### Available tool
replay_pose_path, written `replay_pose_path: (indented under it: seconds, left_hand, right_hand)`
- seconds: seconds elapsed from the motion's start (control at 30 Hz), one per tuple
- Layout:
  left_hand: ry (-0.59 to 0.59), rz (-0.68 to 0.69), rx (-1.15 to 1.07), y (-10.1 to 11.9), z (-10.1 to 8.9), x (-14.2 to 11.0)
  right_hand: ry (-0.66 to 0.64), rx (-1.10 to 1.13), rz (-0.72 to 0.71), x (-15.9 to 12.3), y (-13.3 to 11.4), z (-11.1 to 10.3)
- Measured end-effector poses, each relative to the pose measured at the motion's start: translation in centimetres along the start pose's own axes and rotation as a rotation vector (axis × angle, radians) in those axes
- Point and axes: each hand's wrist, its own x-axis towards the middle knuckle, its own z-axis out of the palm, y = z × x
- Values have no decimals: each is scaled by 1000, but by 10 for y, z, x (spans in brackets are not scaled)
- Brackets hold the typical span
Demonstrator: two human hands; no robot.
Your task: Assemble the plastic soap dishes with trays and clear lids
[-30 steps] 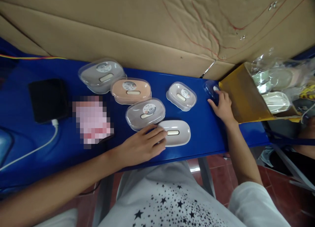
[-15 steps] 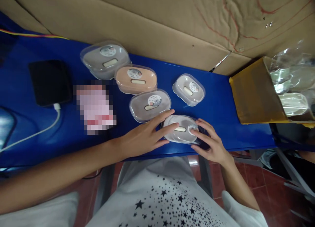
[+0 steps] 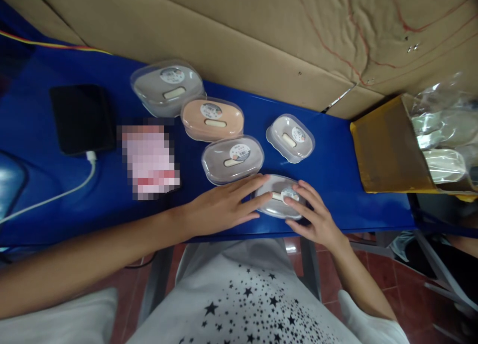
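A white oval soap box (image 3: pixel 278 204) with a clear lid on it lies near the front edge of the blue table (image 3: pixel 336 179). My left hand (image 3: pixel 220 208) rests flat beside it, its stretched fingers touching the box's left end. On the box's right end, my right hand (image 3: pixel 315 217) has its fingers curled over the clear lid, with the fingertips by the round sticker. Behind them lie a grey-brown lidded box (image 3: pixel 232 159), a peach one (image 3: pixel 212 119), a large grey one (image 3: pixel 168 87) and a small white one (image 3: pixel 290 138).
A black phone (image 3: pixel 82 117) with a white cable (image 3: pixel 56 194) and a blurred pink item (image 3: pixel 151 160) lie at the left. A yellow carton (image 3: pixel 388 150) holding bagged boxes (image 3: pixel 444 160) stands at the right. Brown cardboard (image 3: pixel 261 35) walls the back.
My right hand came from the carton with a clear lid and set it on the white box. The left hand stayed at the box's left end.
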Motion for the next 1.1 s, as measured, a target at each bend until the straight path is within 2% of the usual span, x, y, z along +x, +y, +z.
replay_pose_path:
  seconds: [0.1,0.17,0.23,0.3,0.37,0.47,0.53,0.6,0.67,0.77,0.87,0.93,1.0,1.1]
  left_hand:
    - [118,52,48,-1,-12,1]
    - [137,39,128,-3,-23,3]
    - [128,-27,230,-6,-32,5]
    - [134,-124,302,-10,-37,7]
    - [141,-210,328,-14,-36,9]
    - [110,-287,336,-20,-30,8]
    - [74,-272,331,-22,-27,8]
    - [55,-209,303,-24,-25,7]
    - [60,-143,246,-24,-25,7]
    - [76,-97,131,-24,-25,8]
    - [143,-146,42,-26,-22,9]
    - [185,-188,56,-29,-19,9]
    - [214,-185,121,-31,-16,9]
    - [228,-62,173,-26,-15,7]
  right_hand:
    - [105,-94,110,-24,15,-10]
    - [209,-166,193,-42,32,-20]
    - [281,-227,281,-54,53,-31]
    - [296,-294,355,-56,74,-42]
    - [278,-400,407,-42,91,-52]
    - [281,-489,371,4,99,-57]
    - [232,-417,261,42,93,-51]
    - [107,-330,156,75,86,-39]
    - [39,-259,116,98,83,-26]
    - [92,-153,121,105,85,-14]
    - [168,-39,136,95,88,-13]
    - [185,-13,157,90,89,-15]
    - [192,-71,190,89,89,-14]
    - [251,-217,226,93,85,-10]
